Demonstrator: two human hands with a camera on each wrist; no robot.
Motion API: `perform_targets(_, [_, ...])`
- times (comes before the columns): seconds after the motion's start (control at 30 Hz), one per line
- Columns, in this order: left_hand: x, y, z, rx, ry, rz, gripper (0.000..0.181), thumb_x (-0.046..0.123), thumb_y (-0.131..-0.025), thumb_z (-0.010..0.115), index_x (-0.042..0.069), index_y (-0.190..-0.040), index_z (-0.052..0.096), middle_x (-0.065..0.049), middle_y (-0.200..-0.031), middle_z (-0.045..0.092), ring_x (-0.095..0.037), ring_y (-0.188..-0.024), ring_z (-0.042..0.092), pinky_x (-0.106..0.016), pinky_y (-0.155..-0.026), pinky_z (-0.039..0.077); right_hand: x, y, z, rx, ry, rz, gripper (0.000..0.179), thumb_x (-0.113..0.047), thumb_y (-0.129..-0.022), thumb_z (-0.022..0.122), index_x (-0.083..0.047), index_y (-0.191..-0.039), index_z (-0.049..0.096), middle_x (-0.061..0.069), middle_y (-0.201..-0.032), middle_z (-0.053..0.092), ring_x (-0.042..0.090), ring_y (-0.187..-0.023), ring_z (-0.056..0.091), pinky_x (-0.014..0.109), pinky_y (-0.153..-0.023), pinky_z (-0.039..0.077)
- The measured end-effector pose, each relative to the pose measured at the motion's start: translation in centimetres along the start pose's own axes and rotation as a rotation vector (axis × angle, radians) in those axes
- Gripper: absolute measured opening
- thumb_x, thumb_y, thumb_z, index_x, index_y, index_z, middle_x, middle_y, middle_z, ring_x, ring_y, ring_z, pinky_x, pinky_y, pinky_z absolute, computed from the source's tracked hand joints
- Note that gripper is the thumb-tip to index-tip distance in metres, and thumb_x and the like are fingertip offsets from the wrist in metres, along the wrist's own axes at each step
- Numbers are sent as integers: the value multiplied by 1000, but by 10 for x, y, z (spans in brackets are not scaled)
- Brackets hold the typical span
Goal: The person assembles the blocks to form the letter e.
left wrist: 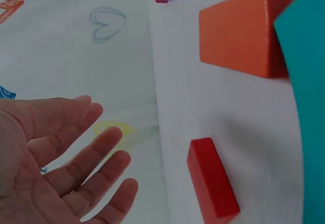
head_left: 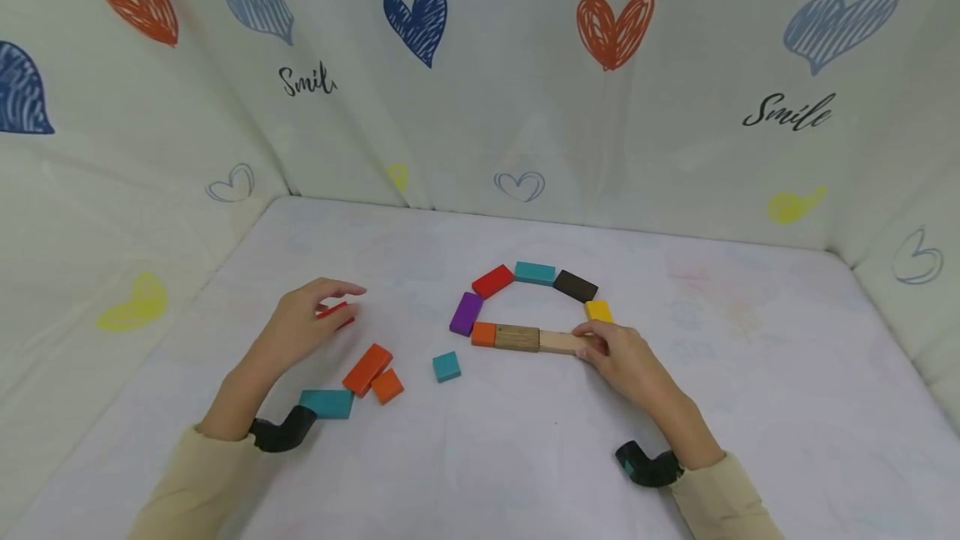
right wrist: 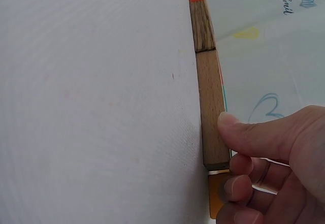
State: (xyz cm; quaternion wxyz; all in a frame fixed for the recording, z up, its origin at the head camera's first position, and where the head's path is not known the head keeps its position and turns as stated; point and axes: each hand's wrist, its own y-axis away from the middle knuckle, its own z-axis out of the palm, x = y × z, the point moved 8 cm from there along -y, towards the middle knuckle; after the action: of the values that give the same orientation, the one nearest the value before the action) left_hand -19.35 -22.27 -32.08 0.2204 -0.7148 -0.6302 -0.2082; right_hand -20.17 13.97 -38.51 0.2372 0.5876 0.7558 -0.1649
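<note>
My left hand (head_left: 296, 325) hovers at the left with fingers loosely spread. Beneath it a red block (left wrist: 210, 181) lies on the table, apart from the fingers. My right hand (head_left: 633, 363) pinches the right end of a pale wooden block (head_left: 558, 342), thumb on its near side. That block adjoins a darker grained wooden block (head_left: 517, 337), with an orange block (head_left: 483, 334) at the left end of the row. A yellow block (head_left: 598, 311) sits just beyond the right fingertips. Purple (head_left: 467, 313), red (head_left: 492, 282), teal (head_left: 535, 273) and dark brown (head_left: 576, 286) blocks arc behind the row.
Near the left forearm lie a long orange block (head_left: 367, 369), a small orange block (head_left: 387, 387) and a teal block (head_left: 327, 403). A small teal block (head_left: 447, 367) lies in front of the row. A white curtain (head_left: 480, 107) with hearts stands behind the table.
</note>
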Motion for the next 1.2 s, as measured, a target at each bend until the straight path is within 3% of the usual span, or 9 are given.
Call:
perform_targets(0.37, [-47, 15, 5, -60, -75, -124, 48, 14, -88, 61, -1, -131, 47, -29, -132, 44, -47, -118, 41, -55, -84, 48, 0, 0, -1, 8, -1, -14, 22, -10, -85, 65, -7, -108, 64, 1, -67, 43, 13, -65, 40, 22, -57, 32])
perform_targets(0.57, [-66, 16, 9, -107, -106, -193, 51, 14, -86, 63, -4, -131, 46, -33, -125, 45, -48, -109, 46, -50, -76, 53, 0, 1, -2, 11, -3, -10, 23, -10, -85, 65, -7, -108, 64, 1, -68, 44, 13, -66, 41, 23, -58, 33])
perform_targets(1.2, [-76, 10, 14, -119, -142, -198, 45, 12, -82, 67, -7, -120, 52, -26, -102, 53, -38, -91, 54, -44, -73, 54, 1, -1, 1, 11, 2, -5, 23, -11, -85, 66, -8, -108, 64, 1, -68, 45, 14, -66, 42, 23, -59, 35])
